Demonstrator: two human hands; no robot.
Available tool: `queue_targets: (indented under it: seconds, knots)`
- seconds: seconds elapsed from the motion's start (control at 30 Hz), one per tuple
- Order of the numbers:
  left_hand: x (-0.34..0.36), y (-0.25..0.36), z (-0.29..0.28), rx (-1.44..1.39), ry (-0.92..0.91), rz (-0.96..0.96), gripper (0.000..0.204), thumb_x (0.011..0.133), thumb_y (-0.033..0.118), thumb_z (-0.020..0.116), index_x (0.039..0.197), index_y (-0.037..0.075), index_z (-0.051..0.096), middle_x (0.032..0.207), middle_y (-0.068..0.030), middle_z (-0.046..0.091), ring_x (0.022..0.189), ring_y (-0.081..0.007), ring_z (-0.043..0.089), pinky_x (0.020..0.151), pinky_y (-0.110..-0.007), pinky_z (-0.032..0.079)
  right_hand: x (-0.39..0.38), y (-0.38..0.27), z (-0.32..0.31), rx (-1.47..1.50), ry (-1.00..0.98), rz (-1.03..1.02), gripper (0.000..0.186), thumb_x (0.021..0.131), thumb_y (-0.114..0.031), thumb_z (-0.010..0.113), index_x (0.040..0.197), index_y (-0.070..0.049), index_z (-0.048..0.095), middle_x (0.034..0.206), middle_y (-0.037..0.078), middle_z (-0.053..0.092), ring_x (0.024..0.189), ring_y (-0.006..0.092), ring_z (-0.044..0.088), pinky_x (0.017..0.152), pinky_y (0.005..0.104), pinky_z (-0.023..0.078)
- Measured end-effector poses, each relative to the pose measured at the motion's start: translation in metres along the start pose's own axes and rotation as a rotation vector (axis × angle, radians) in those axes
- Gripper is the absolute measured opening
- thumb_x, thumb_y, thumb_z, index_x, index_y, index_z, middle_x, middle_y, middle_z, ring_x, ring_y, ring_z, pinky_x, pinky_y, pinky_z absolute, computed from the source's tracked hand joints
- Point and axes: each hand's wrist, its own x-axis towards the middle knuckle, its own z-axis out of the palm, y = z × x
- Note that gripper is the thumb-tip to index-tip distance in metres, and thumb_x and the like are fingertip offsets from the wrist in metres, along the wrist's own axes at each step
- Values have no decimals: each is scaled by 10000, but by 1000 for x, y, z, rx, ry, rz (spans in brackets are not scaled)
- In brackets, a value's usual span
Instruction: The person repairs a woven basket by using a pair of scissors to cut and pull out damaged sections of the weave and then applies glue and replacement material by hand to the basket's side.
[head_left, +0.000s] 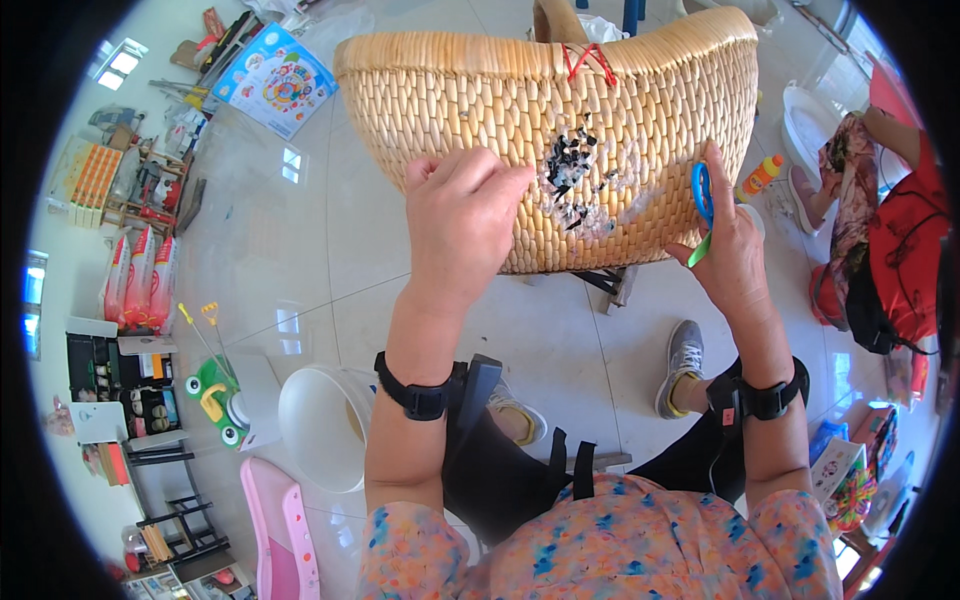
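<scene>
Left hand (pixel 462 215): fingers curled narrow, beside patch (pixel 570 165) of black and white bits; anything pinched, cannot tell. Right hand (pixel 735 248): holding blue-green tool (pixel 702 195), kind unclear. Basket (pixel 460 115): just beyond hands, above floor (pixel 375 275), woven side facing. Step, judged: working patch. Next move calls for steady basket, precise fingertips. Outward: red tie (pixel 588 66) at rim; white bucket (pixel 312 425), lower left.

1. The wide fisheye head view looks steeply down from the person's head, facing forward.
2. The peach-and-blue patterned fabric shirt (pixel 640 545) lies nearest, at the lower edge.
3. Ahead are the bare left hand (pixel 462 215), bare right hand (pixel 735 250) and curved tan woven-straw basket (pixel 470 115), above pale glossy floor tiles (pixel 345 225).
</scene>
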Motion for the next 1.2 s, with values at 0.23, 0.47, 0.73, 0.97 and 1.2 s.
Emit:
queue_targets:
  seconds: [0.23,0.47,0.73,0.97,1.2]
  knots:
    - [-2,-8,9,-56,114,-23,137,737,47,717,848,129,716,726,26,555,725,-174,579,736,-351,372,2,-2,0,0,68,-72,1276,543,10,887,1574,-151,153,855,147,624,764,324,611,714,422,491]
    - [-2,-6,-3,-58,-44,6,130,787,52,725,907,101,736,776,-9,611,743,-200,596,743,-342,402,0,0,0,-14,12,-12,1275,552,2,888,1576,-168,146,882,153,634,773,325,621,717,425,501]
    - [-3,-4,1,-4,12,58,143,757,38,743,892,85,739,796,-26,602,760,-217,600,697,-353,444,0,-1,2,-23,31,-6,1278,548,10,884,1576,-172,147,840,135,622,767,320,618,716,424,498]
    - [0,-6,7,-49,121,32,183,729,-34,733,894,47,733,801,-55,601,728,-236,594,630,-337,488,0,0,2,-10,53,-21,1273,538,14,886,1574,-169,169,812,131,605,755,315,602,701,422,488]
    - [-17,-3,8,-39,102,57,196,700,-45,691,880,30,721,783,-39,570,734,-209,574,600,-320,490,1,-1,1,17,53,-46,1260,543,24,883,1570,-164,177,838,140,611,765,323,605,709,421,492]
